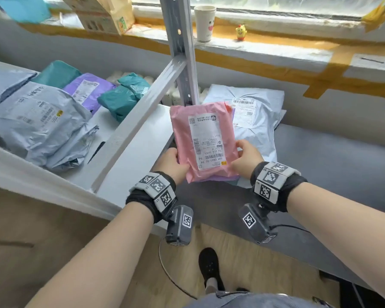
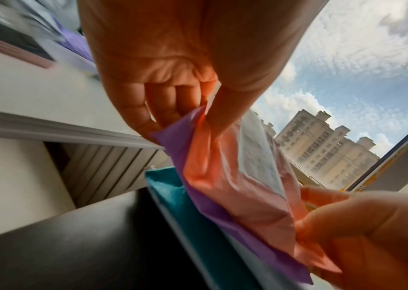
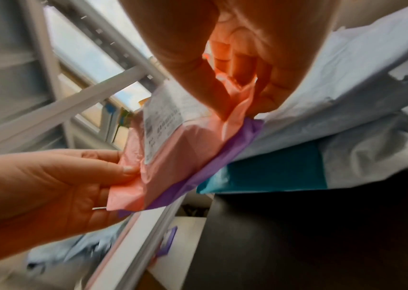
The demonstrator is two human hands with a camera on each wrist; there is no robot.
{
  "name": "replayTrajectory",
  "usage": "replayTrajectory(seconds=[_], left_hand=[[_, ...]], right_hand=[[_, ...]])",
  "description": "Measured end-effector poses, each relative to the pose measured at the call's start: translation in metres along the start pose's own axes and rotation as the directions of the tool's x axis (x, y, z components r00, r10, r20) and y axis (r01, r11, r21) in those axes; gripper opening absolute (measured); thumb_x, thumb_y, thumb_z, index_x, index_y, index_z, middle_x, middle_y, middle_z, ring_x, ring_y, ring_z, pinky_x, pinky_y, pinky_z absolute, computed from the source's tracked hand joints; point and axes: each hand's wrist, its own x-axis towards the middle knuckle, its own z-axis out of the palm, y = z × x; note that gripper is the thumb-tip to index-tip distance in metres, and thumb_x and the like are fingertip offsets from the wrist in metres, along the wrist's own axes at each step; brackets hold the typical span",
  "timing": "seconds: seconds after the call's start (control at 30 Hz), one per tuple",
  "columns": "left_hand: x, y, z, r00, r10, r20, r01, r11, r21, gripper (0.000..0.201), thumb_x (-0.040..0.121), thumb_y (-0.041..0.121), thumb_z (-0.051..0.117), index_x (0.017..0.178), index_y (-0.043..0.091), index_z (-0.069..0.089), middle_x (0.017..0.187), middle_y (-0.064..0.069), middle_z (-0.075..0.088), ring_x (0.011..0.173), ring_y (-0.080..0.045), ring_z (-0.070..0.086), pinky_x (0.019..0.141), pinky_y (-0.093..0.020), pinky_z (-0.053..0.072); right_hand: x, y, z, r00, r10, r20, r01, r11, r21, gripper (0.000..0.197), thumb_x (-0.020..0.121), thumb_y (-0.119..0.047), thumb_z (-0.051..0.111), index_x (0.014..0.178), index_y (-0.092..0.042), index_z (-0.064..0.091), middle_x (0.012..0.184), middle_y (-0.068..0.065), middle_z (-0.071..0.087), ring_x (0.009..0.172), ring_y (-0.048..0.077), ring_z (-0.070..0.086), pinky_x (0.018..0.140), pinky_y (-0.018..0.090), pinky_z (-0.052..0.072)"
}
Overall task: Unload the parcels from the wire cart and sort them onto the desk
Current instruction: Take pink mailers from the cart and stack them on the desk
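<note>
Pink plastic parcel (image 1: 206, 141) is held over the dark worktop (image 1: 333, 165), pinched by both hands.
Only its lower corners, at 7 and 5 o'clock, are nipped by the left hand (image 1: 172, 164) and right hand (image 1: 246, 158); the purple parcel (image 2: 212, 208) beneath could probably slide out.

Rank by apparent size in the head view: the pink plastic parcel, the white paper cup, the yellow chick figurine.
1. Pink plastic parcel, held nearest the camera, so flattered.
2. White paper cup on the windowsill.
3. Yellow chick figurine.
</note>
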Motion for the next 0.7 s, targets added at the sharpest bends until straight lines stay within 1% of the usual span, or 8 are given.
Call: replayTrajectory(seconds=[0.1,0.17,0.23,0.33,0.4,0.57,0.63,0.7], left_hand=[[-0.035,-0.015,0.010,0.993,-0.102,0.065,0.100,0.995,0.023,0.010,0.079,0.016,0.058,0.087,0.010,0.059,0.082,-0.006,0.064,0.076,-0.023,0.063,0.066,-0.035,0.053],[-0.056,-0.029,0.022,0.967,-0.182,0.178,0.179,0.983,0.035,0.010,0.085,0.015,0.056,0.087,0.007,0.062,0.085,-0.010,0.066,0.078,-0.024,0.064,0.075,-0.037,0.057],[-0.081,-0.045,0.034,0.942,-0.251,0.221,0.254,0.967,0.015,0.018,0.090,0.016,0.056,0.073,0.010,0.058,0.075,-0.007,0.062,0.072,-0.022,0.061,0.079,-0.035,0.056],[-0.104,-0.065,0.050,0.916,-0.333,0.224,0.360,0.929,-0.088,0.028,0.091,0.011,0.055,0.064,0.015,0.050,0.066,-0.002,0.055,0.060,-0.015,0.057,0.058,-0.022,0.052],[-0.112,-0.069,0.059,0.900,-0.359,0.246,0.401,0.904,-0.146,0.029,0.092,0.010,0.054,0.064,0.015,0.049,0.066,-0.002,0.055,0.057,-0.013,0.056,0.052,-0.016,0.047],[-0.100,-0.068,0.071,0.904,-0.322,0.280,0.386,0.897,-0.214,0.028,0.094,0.013,0.051,0.066,0.013,0.051,0.055,0.001,0.061,0.058,-0.015,0.058,0.068,-0.026,0.054],[-0.092,-0.068,0.073,0.907,-0.252,0.337,0.308,0.943,-0.124,0.028,0.096,0.019,0.047,0.070,0.013,0.055,0.068,-0.002,0.064,0.060,-0.015,0.060,0.068,-0.025,0.052],[-0.087,-0.067,0.074,0.903,-0.180,0.390,0.238,0.966,-0.104,0.023,0.096,0.023,0.046,0.085,0.011,0.063,0.087,-0.005,0.066,0.072,-0.020,0.064,0.065,-0.023,0.049]], right_hand=[[-0.019,0.006,0.005,0.994,-0.077,0.072,0.085,0.989,-0.124,0.053,0.073,0.003,0.062,0.122,-0.015,0.052,0.109,0.009,0.065,0.101,0.029,0.062,0.091,0.041,0.051],[-0.031,0.013,0.009,0.984,-0.098,0.151,0.132,0.963,-0.236,0.056,0.075,-0.002,0.063,0.128,-0.015,0.052,0.117,0.008,0.064,0.106,0.028,0.060,0.095,0.038,0.049],[-0.045,0.023,0.016,0.966,-0.124,0.228,0.203,0.909,-0.365,0.054,0.076,-0.008,0.066,0.128,-0.020,0.055,0.118,0.005,0.064,0.108,0.024,0.060,0.095,0.032,0.047],[-0.058,0.038,0.031,0.966,-0.120,0.231,0.213,0.872,-0.441,0.050,0.081,-0.008,0.057,0.129,-0.024,0.054,0.123,0.005,0.062,0.115,0.025,0.057,0.099,0.031,0.045],[-0.060,0.047,0.040,0.976,-0.102,0.193,0.182,0.869,-0.461,0.054,0.083,-0.003,0.052,0.134,-0.021,0.048,0.128,0.008,0.058,0.120,0.027,0.053,0.101,0.033,0.043],[-0.054,0.061,0.042,0.980,-0.137,0.143,0.192,0.825,-0.531,0.055,0.083,-0.003,0.051,0.136,-0.012,0.044,0.133,0.013,0.047,0.127,0.032,0.042,0.105,0.038,0.037],[-0.056,0.066,0.044,0.969,-0.185,0.165,0.247,0.774,-0.583,0.048,0.084,-0.012,0.053,0.132,-0.012,0.049,0.130,0.011,0.047,0.127,0.031,0.039,0.105,0.038,0.037],[-0.061,0.070,0.050,0.952,-0.194,0.238,0.302,0.734,-0.608,0.052,0.083,-0.028,0.062,0.131,-0.016,0.049,0.131,0.007,0.045,0.127,0.029,0.037,0.105,0.039,0.036]])
